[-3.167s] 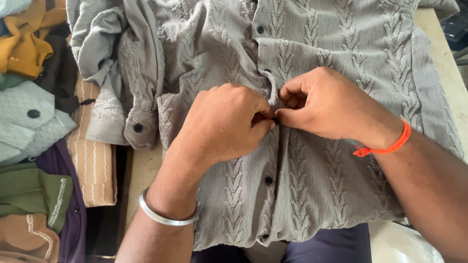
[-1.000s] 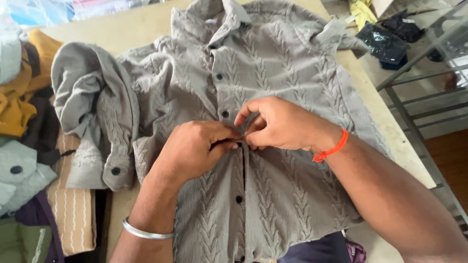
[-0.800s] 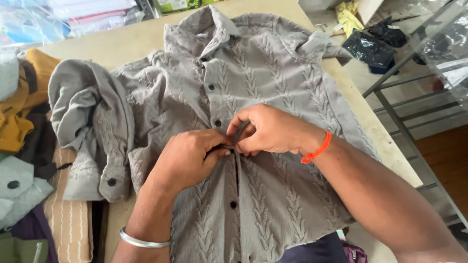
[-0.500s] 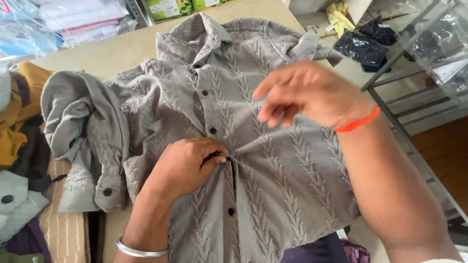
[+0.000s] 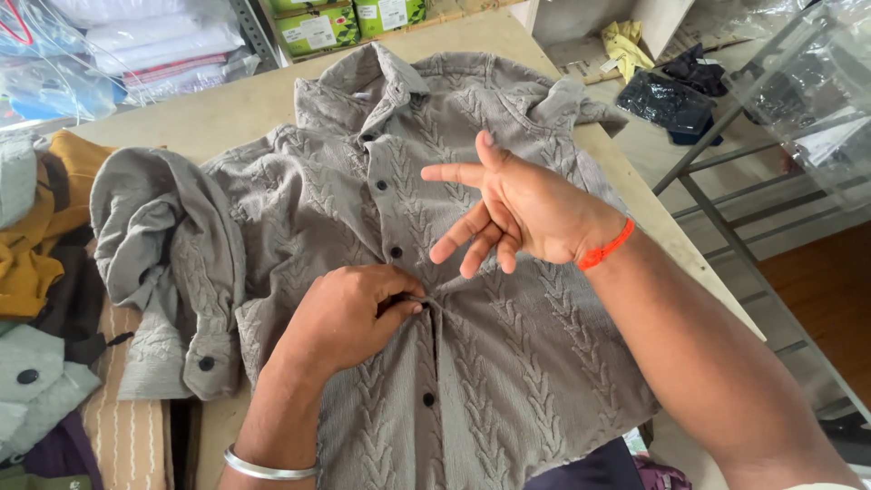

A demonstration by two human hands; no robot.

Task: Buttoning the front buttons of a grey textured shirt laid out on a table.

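In the head view, one grey textured shirt (image 5: 508, 363) is seen spread front-up on a pale wooden bench (image 5: 190, 113), lying under both hands. Two hands are counted. The left hand (image 5: 349, 313) is pressed on the shirt's front placket, its thumb and fingers pinched narrowly on the fabric just above one dark button (image 5: 427, 398). The right hand (image 5: 513, 213) is raised above the shirt, held open and wide with fingers spread, gripping nothing and apart from the cloth. One orange band (image 5: 606, 246) is worn on the right wrist, and one silver bangle (image 5: 268, 468) on the left forearm. Four dark buttons are visible along the placket: two (image 5: 382, 185) beyond the left hand, toward the collar, one beside it, and the one nearer the person; a fifth is seen on the cuff of the folded sleeve (image 5: 168, 272), which lies to the left of the left hand. A heap of other garments (image 5: 41, 272), mustard, dark and pale green among them, is piled further left at the bench's edge. Beyond the hands, past the collar, two green boxes (image 5: 349, 23) and stacked clear-wrapped packets (image 5: 136, 45) are seen. To the right of the right hand, a metal rack (image 5: 726, 181) stands on the floor, with a black bag (image 5: 676, 100) and yellow cloth (image 5: 626, 41) near it.
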